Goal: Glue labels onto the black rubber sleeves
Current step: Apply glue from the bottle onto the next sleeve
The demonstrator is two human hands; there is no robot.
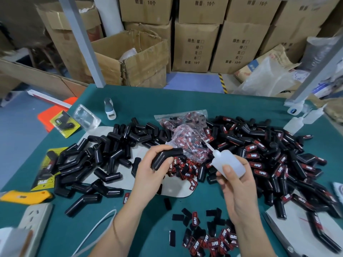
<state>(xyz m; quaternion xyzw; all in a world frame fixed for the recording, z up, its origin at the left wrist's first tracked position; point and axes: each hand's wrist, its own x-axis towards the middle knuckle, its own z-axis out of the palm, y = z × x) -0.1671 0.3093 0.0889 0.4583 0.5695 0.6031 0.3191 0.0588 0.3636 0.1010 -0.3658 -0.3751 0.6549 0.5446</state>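
Over the green table (141, 101), my left hand (156, 170) grips a bent black sleeve (167, 156), long axis rising toward upper right. My right hand (235, 184) grips a white glue bottle (225, 161), nozzle pointing up-left. Red labels (213, 242) read "TAPER".

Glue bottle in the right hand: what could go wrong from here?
1. The glue bottle nozzle points over the plastic bag of labels, not at the sleeve in the left hand; a squeeze by the right hand might drip there.
2. Loose labels lie directly beneath; drips could stick them together.
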